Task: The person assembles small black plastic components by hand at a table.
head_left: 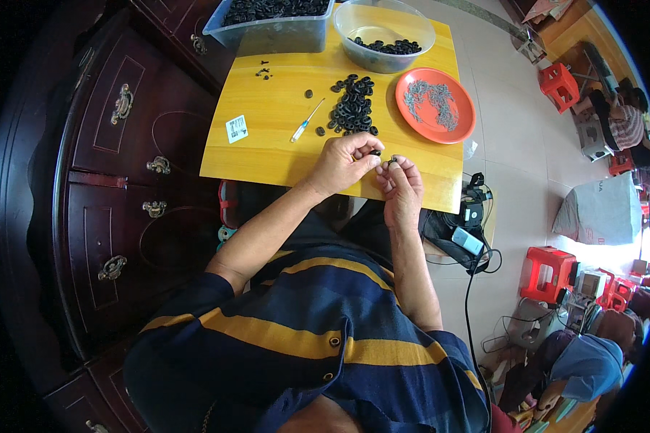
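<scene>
Both my hands meet at the near edge of the yellow counter. My left hand has its grip pinched on a small black ring; my right hand pinches something tiny, can't tell what. Just beyond the hands sits a loose pile of black rings, a syringe-like tool left of it, an orange plate of small metal bits right. Past the pile, a clear bowl holds few rings, so I'd guess plenty's left.

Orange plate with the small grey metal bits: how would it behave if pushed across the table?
The orange plate looks shallow and flat-based, so it would probably slide rather than tip. The loose grey bits would likely shift or scatter if jolted. It seems light, likely plastic.
</scene>
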Demonstrator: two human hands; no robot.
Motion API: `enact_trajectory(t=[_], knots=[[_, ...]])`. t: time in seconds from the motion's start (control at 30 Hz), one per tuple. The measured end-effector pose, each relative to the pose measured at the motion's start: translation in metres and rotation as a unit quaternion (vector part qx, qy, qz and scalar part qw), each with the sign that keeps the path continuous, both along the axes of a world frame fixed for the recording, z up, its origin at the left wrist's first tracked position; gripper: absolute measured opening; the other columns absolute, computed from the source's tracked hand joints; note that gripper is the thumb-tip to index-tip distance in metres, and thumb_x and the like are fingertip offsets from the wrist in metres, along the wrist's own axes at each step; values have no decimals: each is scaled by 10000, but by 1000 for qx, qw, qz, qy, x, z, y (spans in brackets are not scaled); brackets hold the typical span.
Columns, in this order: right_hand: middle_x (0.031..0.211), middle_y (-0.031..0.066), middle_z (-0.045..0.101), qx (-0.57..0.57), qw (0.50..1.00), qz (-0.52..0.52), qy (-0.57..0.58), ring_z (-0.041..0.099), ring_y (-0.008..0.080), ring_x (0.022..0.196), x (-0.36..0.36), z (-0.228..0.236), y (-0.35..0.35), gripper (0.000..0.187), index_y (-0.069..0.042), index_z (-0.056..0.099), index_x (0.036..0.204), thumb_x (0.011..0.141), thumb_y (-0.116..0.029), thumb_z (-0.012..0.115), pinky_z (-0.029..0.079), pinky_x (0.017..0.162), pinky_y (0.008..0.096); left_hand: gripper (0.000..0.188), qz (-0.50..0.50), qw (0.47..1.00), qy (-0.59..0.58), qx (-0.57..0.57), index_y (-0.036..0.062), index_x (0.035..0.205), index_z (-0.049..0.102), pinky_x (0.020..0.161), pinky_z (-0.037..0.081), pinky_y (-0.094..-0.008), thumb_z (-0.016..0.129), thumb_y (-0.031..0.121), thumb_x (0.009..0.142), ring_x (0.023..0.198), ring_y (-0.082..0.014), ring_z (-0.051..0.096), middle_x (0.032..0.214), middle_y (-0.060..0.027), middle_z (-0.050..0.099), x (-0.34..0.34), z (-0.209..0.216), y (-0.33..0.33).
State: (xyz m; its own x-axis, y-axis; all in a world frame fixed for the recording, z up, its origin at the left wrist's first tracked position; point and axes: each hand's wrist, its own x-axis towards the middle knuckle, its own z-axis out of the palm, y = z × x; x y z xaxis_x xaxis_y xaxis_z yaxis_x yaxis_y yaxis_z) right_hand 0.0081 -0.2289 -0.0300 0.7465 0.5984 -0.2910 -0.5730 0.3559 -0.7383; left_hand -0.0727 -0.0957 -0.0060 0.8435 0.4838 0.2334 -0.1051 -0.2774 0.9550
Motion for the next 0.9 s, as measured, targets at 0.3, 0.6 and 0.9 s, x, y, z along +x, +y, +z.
enact_trajectory(t=[0.3,0.6,0.9], knots=[[932,54,650,-9,999,37,-8,648,144,828,1,2,-3,147,-46,589,1077,935,-82,606,517,738,250,163,0,991,-20,-131,7,1007,633,648,509,-198,664,-39,855,698,-39,599,832,-7,660,-5,6,-1],[913,26,646,-28,994,89,-51,645,125,790,-1,7,-3,152,-38,609,1068,926,-92,611,508,723,239,223,-6,1000,17,7,30,988,648,646,503,-203,753,13,792,690,-37,585,778,23,634,-14,14,6],[877,25,646,-33,990,108,-79,631,107,772,-1,5,-5,144,-27,612,1060,929,-87,605,497,709,236,239,-44,998,16,30,59,976,660,640,484,-205,770,21,767,681,-42,562,766,39,610,-15,14,11]])
